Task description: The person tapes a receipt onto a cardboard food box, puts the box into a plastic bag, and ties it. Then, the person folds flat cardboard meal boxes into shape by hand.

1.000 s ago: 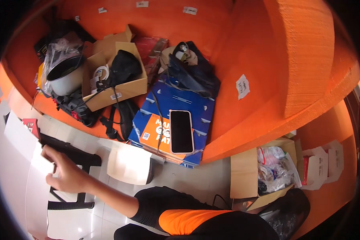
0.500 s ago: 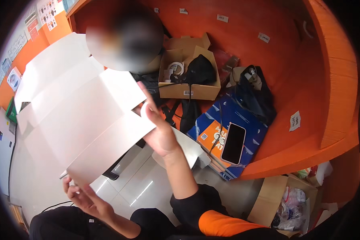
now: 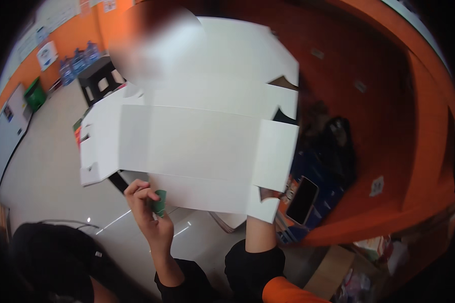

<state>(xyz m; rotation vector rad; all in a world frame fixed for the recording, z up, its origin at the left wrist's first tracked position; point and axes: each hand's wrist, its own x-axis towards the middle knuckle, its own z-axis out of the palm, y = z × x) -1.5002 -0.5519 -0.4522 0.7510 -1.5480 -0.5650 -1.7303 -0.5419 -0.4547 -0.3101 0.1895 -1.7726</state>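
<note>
Holding flat white cardboard box blank point(image 3: 197, 136) up w/ my left hand point(image 3: 149, 212) pinching its lower edge; right hand point(image 3: 260, 214) hidden behind it, grip can't tell.

1. Left hand point(image 3: 149, 212) grips the near edge of a flat white cardboard sheet point(image 3: 197, 136), pinching a small green thing point(image 3: 160, 202).
2. Right hand is hidden behind the sheet's near right corner.
3. A phone point(image 3: 302, 200) lies on a blue box point(image 3: 313, 177), right.

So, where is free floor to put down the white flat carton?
Bare pale floor lies left of the carton and left hand, before the black stool. Crowded at right: phone on blue box, black bag.
</note>
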